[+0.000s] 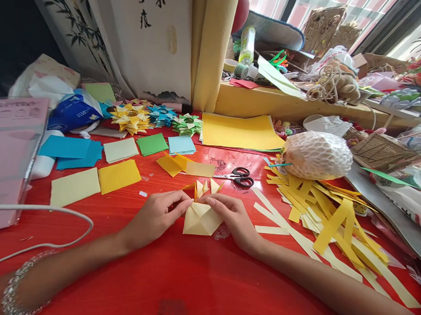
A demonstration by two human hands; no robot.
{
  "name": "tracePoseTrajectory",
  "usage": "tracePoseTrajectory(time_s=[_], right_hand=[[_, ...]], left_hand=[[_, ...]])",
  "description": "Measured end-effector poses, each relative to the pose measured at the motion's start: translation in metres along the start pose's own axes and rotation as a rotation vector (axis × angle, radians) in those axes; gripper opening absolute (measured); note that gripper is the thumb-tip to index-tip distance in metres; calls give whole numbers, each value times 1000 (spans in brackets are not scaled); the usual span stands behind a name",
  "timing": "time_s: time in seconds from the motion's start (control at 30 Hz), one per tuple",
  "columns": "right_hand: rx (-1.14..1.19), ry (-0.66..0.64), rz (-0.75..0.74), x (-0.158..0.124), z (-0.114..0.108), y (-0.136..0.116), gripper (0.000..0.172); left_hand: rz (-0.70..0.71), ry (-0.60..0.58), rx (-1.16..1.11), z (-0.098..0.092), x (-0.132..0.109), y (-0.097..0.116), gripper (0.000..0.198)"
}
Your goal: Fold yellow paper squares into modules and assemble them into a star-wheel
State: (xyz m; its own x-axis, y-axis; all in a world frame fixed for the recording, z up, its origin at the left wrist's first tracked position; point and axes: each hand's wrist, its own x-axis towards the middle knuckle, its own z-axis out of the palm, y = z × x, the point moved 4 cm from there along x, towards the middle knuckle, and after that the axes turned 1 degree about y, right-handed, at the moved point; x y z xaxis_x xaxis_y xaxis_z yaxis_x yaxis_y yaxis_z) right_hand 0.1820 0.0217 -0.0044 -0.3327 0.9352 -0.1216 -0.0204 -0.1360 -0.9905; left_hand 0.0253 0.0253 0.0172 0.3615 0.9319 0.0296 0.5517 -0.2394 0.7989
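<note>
A pale yellow sheet of paper (200, 223), partly folded with crease lines across it, is held at its upper edge between both hands. My left hand (163, 216) pinches its upper left corner with thumb and forefinger. On the other side, my right hand (234, 215) grips the upper right part the same way. Just behind the sheet stand small folded paper pieces (201, 189) with pointed tips, cream and orange. Black-handled scissors (243, 177) lie beyond my right hand, with a cream paper rectangle (200, 169) touching their blades.
Stacks of coloured paper, such as a yellow one (119, 176), lie at the left. Finished folded stars (131, 118) sit at the back. Yellow paper strips (334, 225) and a net-wrapped bundle (318, 156) cover the right side. A white cable (83, 216) crosses the left.
</note>
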Motion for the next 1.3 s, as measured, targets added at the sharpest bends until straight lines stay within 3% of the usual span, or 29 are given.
tracePoseTrajectory(time_s=[0.13, 0.53, 0.87, 1.07, 1.2, 1.23, 1.3], right_hand=[[-91, -36, 75, 2, 2, 7, 34], [-103, -58, 54, 3, 3, 8, 30], [-152, -80, 31, 3, 3, 7, 30], [-26, 7, 60, 2, 0, 9, 30], [162, 235, -51, 7, -12, 8, 33], [216, 246, -71, 8, -13, 7, 31], [266, 143, -54, 11, -9, 6, 25]], left_hand=[[17, -24, 7, 2, 0, 0, 27], [109, -28, 88, 4, -1, 0, 24], [101, -39, 95, 4, 1, -1, 25], [39, 0, 40, -1, 1, -1, 26], [-73, 97, -107, -7, 3, -8, 27], [-120, 146, -171, -10, 4, -11, 27], [-205, 208, -331, -11, 6, -17, 28]])
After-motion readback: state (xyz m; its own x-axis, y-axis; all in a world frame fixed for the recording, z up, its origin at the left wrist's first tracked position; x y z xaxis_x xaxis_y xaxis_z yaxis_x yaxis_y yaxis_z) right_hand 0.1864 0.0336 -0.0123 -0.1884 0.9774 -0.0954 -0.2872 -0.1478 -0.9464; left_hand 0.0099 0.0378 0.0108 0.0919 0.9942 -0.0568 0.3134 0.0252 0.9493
